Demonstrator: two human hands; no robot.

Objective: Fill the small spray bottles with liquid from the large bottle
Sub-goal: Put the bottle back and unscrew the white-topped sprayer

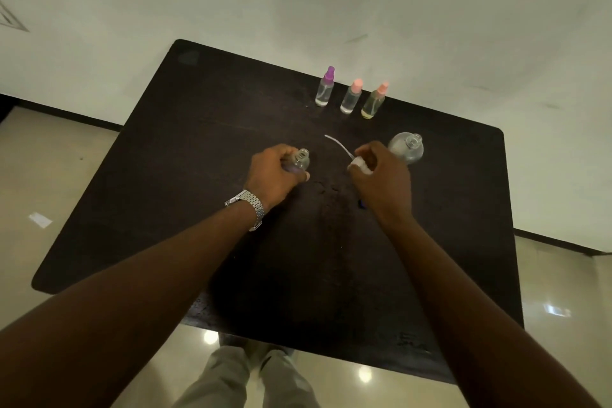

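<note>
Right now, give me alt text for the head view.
The left hand grips an uncapped small bottle over a dark table while the right hand holds a white spray cap with tube. The round large bottle stands open beyond the right hand; three capped spray bottles line the far edge.

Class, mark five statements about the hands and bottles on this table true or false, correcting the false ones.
1. The left hand grips an uncapped small bottle. True.
2. The right hand holds a spray head with its tube. True.
3. Four capped bottles stand at the back. False: three capped spray bottles stand there.
4. The large bottle is capped. False: its neck is open.
5. The watch is on the right wrist. False: the left wrist.
</note>
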